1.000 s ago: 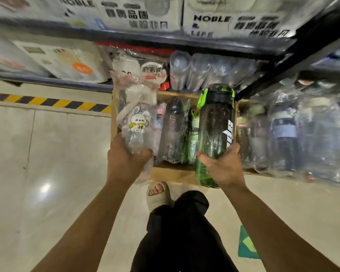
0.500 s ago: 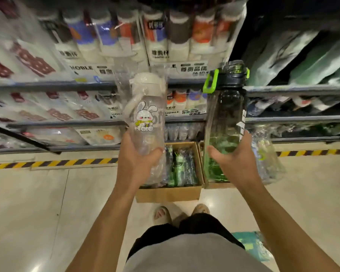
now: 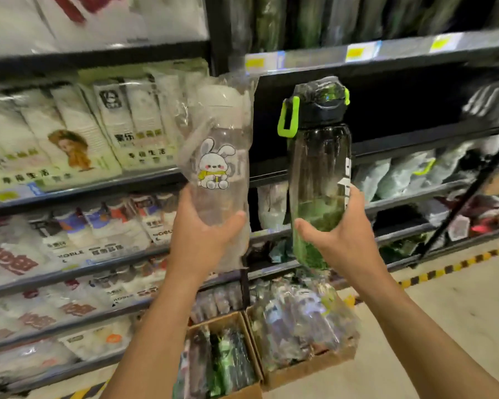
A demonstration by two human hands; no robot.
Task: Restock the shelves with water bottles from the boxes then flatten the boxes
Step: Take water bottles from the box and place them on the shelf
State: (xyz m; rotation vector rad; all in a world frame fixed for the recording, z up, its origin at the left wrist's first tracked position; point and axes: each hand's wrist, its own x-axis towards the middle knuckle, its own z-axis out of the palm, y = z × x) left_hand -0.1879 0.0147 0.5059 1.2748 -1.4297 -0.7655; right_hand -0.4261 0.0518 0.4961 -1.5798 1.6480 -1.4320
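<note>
L hand grips the lower part of a clear bottle, thumb on its right side, fingers wrapped round the left. The bottle is upright in a loose clear plastic bag, w/ a pale cap and a rabbit sticker facing the camera.

R hand grips the lower half of a dark green bottle, thumb across the near left face, fingers round the right. It is also upright, w/ a black lid under plastic wrap and a lime-green loop handle on the left of the lid.

The 2 bottles are side by side, apart and not touching. Both are held up in front of the shelves, approx. level w/ a dark shelf bay behind them. Yellow price tags sit on the rail above that bay.

Shelves to the left carry packs of paper cups. Lower right shelves hold bagged goods, too blurry to name.

Down near, on the floor, 2 open cardboard boxes stand touching at the foot of the shelves. The left box holds dark and green wrapped bottles. The right box is piled above its rim w/ prob. more bagged bottles, though blur makes that unsure. A yellow-black hazard stripe runs along the floor by the shelf base, far right.
</note>
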